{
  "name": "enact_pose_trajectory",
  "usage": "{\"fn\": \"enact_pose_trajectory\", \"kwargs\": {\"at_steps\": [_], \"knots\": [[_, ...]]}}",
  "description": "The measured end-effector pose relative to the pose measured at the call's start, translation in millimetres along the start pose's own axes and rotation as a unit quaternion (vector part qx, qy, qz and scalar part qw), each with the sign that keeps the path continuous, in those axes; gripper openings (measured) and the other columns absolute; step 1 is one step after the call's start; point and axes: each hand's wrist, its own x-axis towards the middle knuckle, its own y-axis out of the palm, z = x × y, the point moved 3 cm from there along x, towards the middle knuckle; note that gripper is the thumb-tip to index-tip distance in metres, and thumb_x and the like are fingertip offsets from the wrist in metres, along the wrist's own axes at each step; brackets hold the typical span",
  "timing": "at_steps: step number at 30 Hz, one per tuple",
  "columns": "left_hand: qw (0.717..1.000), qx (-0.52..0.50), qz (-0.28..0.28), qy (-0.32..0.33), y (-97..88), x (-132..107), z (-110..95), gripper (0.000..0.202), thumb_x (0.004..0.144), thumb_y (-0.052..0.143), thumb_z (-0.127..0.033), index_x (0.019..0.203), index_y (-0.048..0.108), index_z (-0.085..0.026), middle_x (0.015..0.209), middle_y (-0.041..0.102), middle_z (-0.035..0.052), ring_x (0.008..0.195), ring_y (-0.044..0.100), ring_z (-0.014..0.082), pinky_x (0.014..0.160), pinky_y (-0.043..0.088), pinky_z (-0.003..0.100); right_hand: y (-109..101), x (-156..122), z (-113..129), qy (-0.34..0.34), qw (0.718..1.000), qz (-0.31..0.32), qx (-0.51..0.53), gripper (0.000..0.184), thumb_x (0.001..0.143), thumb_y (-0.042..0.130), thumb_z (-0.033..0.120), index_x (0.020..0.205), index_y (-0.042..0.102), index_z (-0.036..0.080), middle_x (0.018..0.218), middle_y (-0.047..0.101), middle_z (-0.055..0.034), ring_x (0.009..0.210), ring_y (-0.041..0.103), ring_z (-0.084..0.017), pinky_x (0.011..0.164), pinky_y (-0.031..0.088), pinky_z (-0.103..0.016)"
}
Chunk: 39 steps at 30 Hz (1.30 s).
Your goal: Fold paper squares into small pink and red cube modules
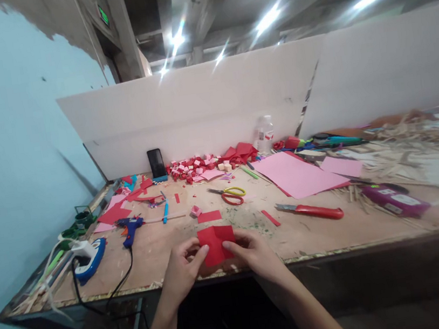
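A creased piece of red paper (216, 245) is held up over the table's front edge. My left hand (185, 263) pinches its left side between thumb and fingers, and my right hand (250, 251) pinches the right side the same way. Just beyond the paper lie a flat red strip (209, 216) and a small pink paper cube (195, 211). Scissors (230, 194) with yellow and red handles rest farther back. To the right is a red-handled knife (311, 210), its blade pointing left, near a narrow red paper strip (270, 218).
A blue glue gun (131, 229) and a power strip (90, 261) with cords are on the left. Small red and pink cubes (199, 166) pile up at the back beside a phone (157, 163). Pink sheets (296, 172), a bottle (266, 133) and wood scraps (401, 152) lie rightward.
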Motion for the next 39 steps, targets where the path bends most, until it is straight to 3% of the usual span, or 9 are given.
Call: {"fn": "enact_pose_trajectory", "kwargs": {"at_steps": [12,16,19,23,33,39], "knots": [[0.999,-0.024,-0.028,-0.015,-2.2,0.1,2.8,0.032,0.09,0.069,-0.042,0.1,0.075,-0.013,0.084,0.077,0.0072,0.078,0.071,0.0207,0.07,0.055,0.026,-0.1,-0.2,3.0,-0.006,1.0,0.009,0.004,0.032,0.092,0.068,0.038,0.114,0.078,0.018,0.112,0.078,-0.0125,0.106,0.071,-0.034,0.092,0.057,-0.046],[1.0,-0.022,-0.005,-0.002,-0.5,-0.1,-2.5,0.03,0.091,0.067,-0.042,0.096,0.076,-0.013,0.087,0.077,0.0075,0.083,0.072,0.022,0.077,0.057,0.028,0.0,-1.9,2.5,0.005,1.0,0.006,0.005,0.033,0.09,0.071,0.04,0.113,0.078,0.018,0.11,0.079,-0.0118,0.107,0.071,-0.034,0.091,0.057,-0.046],[0.999,-0.038,0.033,-0.002,2.8,-1.5,-8.1,0.032,0.092,0.067,-0.04,0.107,0.077,-0.015,0.103,0.079,0.0093,0.096,0.073,0.025,0.086,0.058,0.032,0.0,-2.0,2.2,0.007,1.0,0.025,-0.008,0.032,0.091,0.07,0.04,0.112,0.079,0.018,0.109,0.079,-0.0112,0.104,0.071,-0.033,0.092,0.056,-0.045],[0.998,-0.036,0.052,-0.008,4.8,-2.9,-9.9,0.034,0.091,0.067,-0.04,0.113,0.077,-0.015,0.111,0.078,0.011,0.1,0.073,0.0275,0.087,0.059,0.034,-0.8,-1.6,0.7,0.007,0.999,0.034,-0.013,0.031,0.092,0.068,0.04,0.112,0.079,0.018,0.11,0.079,-0.011,0.107,0.071,-0.033,0.092,0.056,-0.044],[0.995,-0.097,0.0,-0.028,2.5,-0.7,-7.6,0.044,0.088,0.071,-0.044,0.121,0.066,-0.014,0.11,0.078,0.0133,0.096,0.075,0.0258,0.084,0.06,0.033,2.0,-2.0,7.8,0.01,0.999,0.034,-0.002,0.035,0.091,0.069,0.043,0.112,0.079,0.018,0.108,0.079,-0.0103,0.104,0.071,-0.032,0.09,0.057,-0.042],[0.991,-0.128,-0.043,-0.014,-3.1,1.0,-9.5,0.048,0.086,0.072,-0.046,0.12,0.062,-0.012,0.105,0.078,0.0155,0.091,0.076,0.0261,0.082,0.061,0.035,-3.4,-3.3,2.6,0.035,0.998,-0.017,0.042,0.045,0.085,0.076,0.047,0.122,0.075,0.02,0.118,0.076,-0.0123,0.103,0.073,-0.032,0.089,0.059,-0.045]]}}
